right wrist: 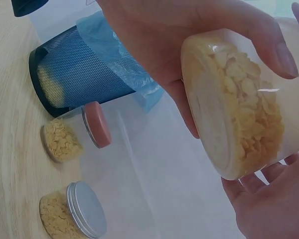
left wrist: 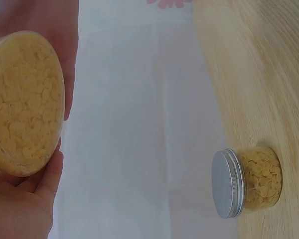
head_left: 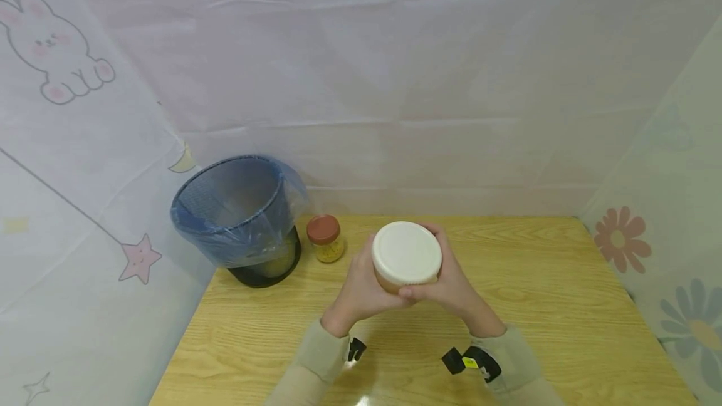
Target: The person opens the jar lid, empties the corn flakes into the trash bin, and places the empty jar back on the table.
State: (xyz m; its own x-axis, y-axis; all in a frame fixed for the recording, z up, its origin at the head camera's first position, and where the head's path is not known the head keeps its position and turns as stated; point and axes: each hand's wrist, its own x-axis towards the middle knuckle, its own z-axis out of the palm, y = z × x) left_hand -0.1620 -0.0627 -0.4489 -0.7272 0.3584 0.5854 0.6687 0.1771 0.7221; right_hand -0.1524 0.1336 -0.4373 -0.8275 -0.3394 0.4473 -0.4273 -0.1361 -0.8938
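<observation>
Both hands hold a clear plastic jar with a white lid [head_left: 407, 252] up above the table, one on each side. My left hand [head_left: 361, 287] has its fingers round the jar's left side. The fingers of my right hand [head_left: 451, 281] wrap the right side, and its thumb lies across the near side. Yellowish flakes [left wrist: 27, 102] fill the lower part of the jar, whose base shows in both wrist views. The jar is tilted, lid toward the head camera.
A black mesh waste bin [right wrist: 84, 69] with a blue liner [head_left: 248, 246] stands at the back left. Beside it is a small red-lidded jar [head_left: 325, 237] of yellow flakes. A silver-lidded jar [left wrist: 246, 181] stands nearby, hidden in the head view. A cloth wall [head_left: 395, 80] borders the wooden table [head_left: 541, 293].
</observation>
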